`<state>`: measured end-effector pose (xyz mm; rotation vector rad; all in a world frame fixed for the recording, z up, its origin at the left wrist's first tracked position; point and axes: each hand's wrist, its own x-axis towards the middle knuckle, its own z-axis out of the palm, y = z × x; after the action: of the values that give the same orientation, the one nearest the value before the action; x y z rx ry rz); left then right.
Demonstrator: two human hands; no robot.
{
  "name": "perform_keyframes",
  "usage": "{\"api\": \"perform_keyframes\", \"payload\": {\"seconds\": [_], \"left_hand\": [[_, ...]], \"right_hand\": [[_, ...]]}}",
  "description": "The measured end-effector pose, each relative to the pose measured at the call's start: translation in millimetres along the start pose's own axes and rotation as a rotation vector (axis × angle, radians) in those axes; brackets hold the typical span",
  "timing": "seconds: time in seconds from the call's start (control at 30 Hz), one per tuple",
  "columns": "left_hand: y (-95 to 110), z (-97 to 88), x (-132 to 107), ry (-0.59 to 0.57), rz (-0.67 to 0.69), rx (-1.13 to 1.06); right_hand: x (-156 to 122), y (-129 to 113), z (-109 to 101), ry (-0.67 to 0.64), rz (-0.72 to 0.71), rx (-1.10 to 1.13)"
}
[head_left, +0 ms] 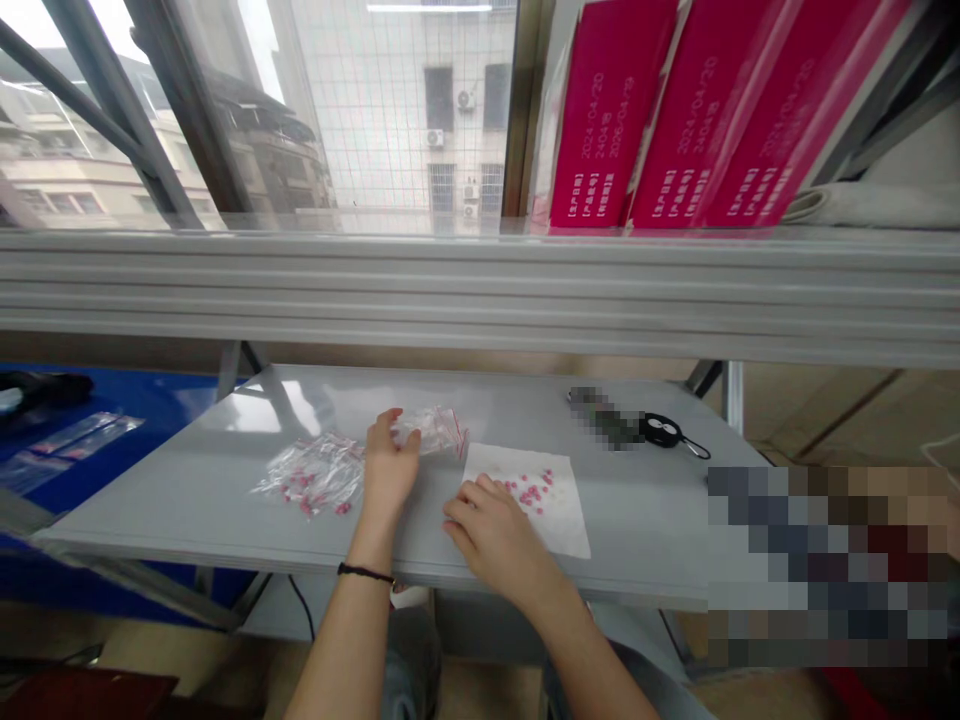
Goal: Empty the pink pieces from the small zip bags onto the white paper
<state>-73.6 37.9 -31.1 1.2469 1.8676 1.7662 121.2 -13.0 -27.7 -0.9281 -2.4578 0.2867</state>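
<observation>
The left hand (390, 468) is held open over the grey counter (622, 530), with the fingers spread and nothing gripped. A black wristband (365, 573) is worn on that wrist. A small clear plastic bag (436, 430) is lying just beyond the fingertips, and whether it is being touched cannot be told. The right hand (491, 530) is loosely curled, with nothing seen in its grasp. Its fingers (466, 510) are laid at the near left edge of a sheet of white paper (525, 500).

Small pink pieces (529, 492) are scattered on the paper, close to the right hand. More pink pieces (304, 497) are held inside a larger clear plastic bag (311, 475), which is lying flat to the left of the left hand. The two bags are near each other, and the paper is just beside the smaller bag.

Farther along the counter, a round black fob (660, 430) is lying beside a pixelated object (604, 417). A blue surface (127, 400) is seen beyond the counter's left end. Magenta printed boxes (607, 110) are standing upright on a shelf above a metal rail (480, 295).
</observation>
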Motion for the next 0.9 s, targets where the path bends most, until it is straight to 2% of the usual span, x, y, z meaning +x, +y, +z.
{"api": "perform_keyframes", "payload": {"seconds": [0.2, 0.3, 0.4, 0.53, 0.63, 0.77, 0.9], "left_hand": [[8.5, -7.0, -1.3, -0.071, 0.067, 0.113], [10.8, -12.5, -5.3, -0.108, 0.052, 0.104], [12.5, -22.7, -11.7, -0.123, -0.019, 0.005], [13.6, -39.7, -19.8, -0.030, -0.173, -0.188], [9.3, -55.8, -21.8, 0.054, -0.208, -0.205], [-11.0, -84.5, -17.4, 0.049, -0.223, -0.028], [-33.7, -106.7, -12.3, -0.058, -0.133, 0.380]], "right_hand": [[3.5, 0.8, 1.5, -0.025, 0.014, -0.092], [3.8, 1.0, 2.3, -0.007, 0.021, -0.095], [4.8, 2.0, 3.4, 0.020, 0.030, -0.042], [8.4, 5.3, 4.6, 0.078, 0.056, 0.093], [10.0, 14.7, -1.9, 0.136, 0.090, 0.214], [1.5, 44.7, -24.8, 0.210, 0.231, 0.208], [-17.5, 78.4, -45.5, 0.236, 0.297, 0.137]]}}
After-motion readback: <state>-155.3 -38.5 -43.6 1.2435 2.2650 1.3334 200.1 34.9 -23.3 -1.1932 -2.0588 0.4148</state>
